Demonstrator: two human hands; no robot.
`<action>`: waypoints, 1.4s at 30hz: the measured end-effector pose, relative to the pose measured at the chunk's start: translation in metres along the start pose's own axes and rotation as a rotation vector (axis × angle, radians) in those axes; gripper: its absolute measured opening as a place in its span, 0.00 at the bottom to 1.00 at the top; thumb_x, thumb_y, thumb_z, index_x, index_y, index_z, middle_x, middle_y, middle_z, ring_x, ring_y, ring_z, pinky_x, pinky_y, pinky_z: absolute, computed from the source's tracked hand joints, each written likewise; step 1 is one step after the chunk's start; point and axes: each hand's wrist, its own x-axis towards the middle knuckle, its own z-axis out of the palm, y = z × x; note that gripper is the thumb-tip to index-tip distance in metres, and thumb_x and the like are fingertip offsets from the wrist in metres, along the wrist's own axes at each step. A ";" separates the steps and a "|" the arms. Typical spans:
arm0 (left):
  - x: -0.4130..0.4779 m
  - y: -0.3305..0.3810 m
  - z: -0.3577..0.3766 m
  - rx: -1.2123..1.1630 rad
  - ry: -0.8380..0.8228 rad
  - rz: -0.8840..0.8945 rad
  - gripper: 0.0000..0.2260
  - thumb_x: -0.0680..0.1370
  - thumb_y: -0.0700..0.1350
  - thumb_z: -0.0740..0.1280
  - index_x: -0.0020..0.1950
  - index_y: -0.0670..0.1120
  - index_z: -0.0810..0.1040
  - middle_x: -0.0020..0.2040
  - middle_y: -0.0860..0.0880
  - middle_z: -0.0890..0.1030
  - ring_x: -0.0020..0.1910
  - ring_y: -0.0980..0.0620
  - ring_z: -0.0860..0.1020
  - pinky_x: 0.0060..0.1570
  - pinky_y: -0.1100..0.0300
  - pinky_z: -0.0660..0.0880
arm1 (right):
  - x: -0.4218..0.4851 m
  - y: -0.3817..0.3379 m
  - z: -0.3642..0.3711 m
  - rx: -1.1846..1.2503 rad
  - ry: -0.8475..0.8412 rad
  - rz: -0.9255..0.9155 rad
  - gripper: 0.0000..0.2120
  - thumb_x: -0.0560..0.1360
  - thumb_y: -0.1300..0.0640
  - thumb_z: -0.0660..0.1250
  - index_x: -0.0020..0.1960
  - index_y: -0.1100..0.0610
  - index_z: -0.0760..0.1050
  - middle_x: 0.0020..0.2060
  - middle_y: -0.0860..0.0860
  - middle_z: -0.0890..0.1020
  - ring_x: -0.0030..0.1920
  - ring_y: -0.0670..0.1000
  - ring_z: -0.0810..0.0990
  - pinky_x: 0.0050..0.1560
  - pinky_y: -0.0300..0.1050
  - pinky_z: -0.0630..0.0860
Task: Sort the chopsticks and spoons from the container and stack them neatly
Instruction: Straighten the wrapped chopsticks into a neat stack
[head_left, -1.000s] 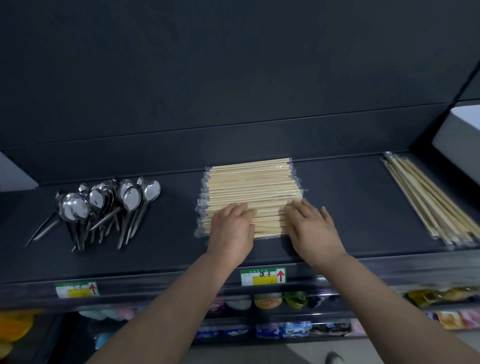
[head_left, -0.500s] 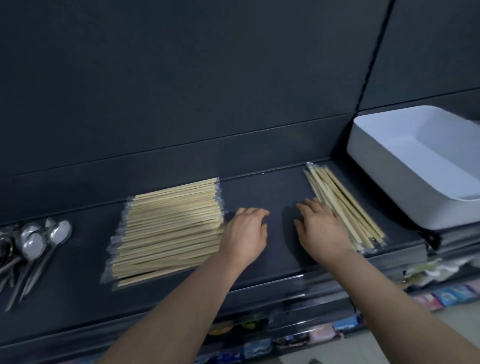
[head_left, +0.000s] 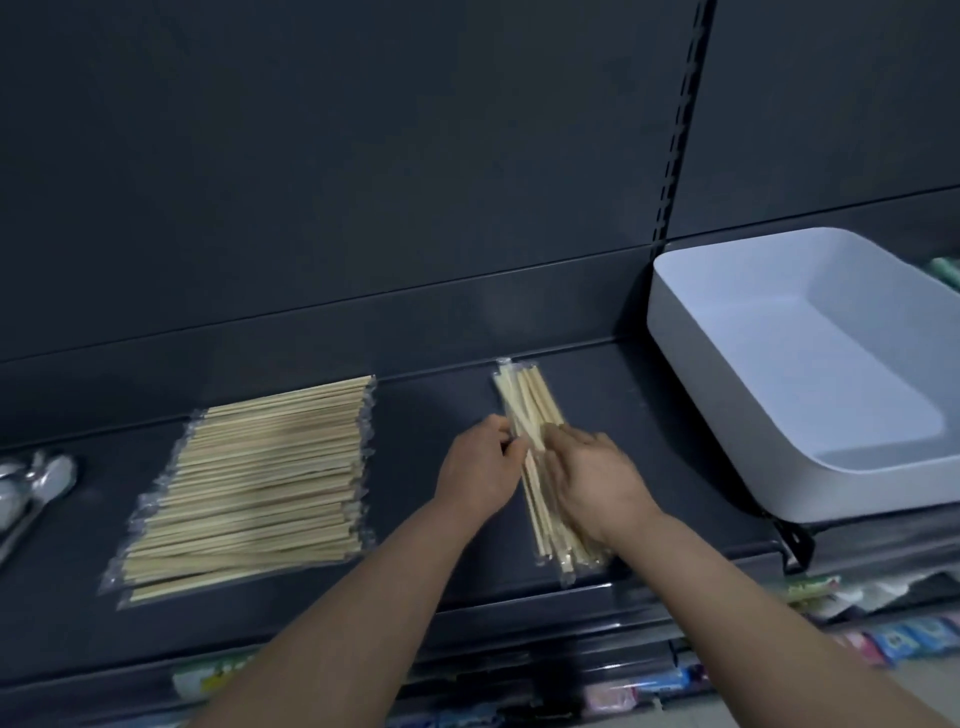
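Observation:
A small bundle of wrapped wooden chopsticks (head_left: 524, 395) lies lengthwise on the dark shelf (head_left: 431, 415). My left hand (head_left: 480, 467) has its fingers curled against the bundle's left side. My right hand (head_left: 592, 478) lies over the bundle's middle, fingers on the sticks. A large neat stack of wrapped chopsticks (head_left: 254, 483) lies crosswise to the left. Metal spoons (head_left: 36, 483) show at the far left edge, partly cut off. The white container (head_left: 727, 395) stands at the right and looks empty.
The shelf's dark back panel (head_left: 363, 208) rises behind everything. A slotted upright (head_left: 675, 156) divides the shelving by the container. Packaged goods (head_left: 883, 634) fill lower shelves beneath the front edge.
Both hands moved right from the bare shelf onto the small chopstick bundle and closed around it. The view shifted further right, so the spoons are nearly out of frame.

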 end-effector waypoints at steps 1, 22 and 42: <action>0.001 0.002 -0.001 -0.014 0.015 -0.038 0.14 0.80 0.52 0.64 0.59 0.44 0.76 0.51 0.50 0.81 0.54 0.50 0.79 0.54 0.56 0.75 | 0.000 0.000 -0.002 0.081 0.003 -0.011 0.17 0.81 0.56 0.54 0.68 0.55 0.67 0.63 0.54 0.75 0.63 0.57 0.72 0.59 0.49 0.71; 0.023 0.024 -0.018 -0.518 0.013 -0.236 0.06 0.77 0.41 0.66 0.53 0.43 0.78 0.48 0.43 0.82 0.47 0.47 0.81 0.47 0.52 0.79 | 0.008 0.016 -0.021 0.361 0.080 -0.055 0.20 0.80 0.49 0.61 0.71 0.52 0.69 0.66 0.49 0.74 0.66 0.49 0.71 0.64 0.42 0.67; -0.010 0.034 -0.054 -0.776 0.072 0.179 0.08 0.74 0.39 0.73 0.49 0.43 0.77 0.41 0.51 0.81 0.44 0.54 0.81 0.46 0.60 0.77 | 0.014 -0.035 0.015 0.814 0.038 -0.233 0.31 0.74 0.57 0.68 0.73 0.43 0.61 0.61 0.42 0.77 0.61 0.45 0.77 0.59 0.52 0.77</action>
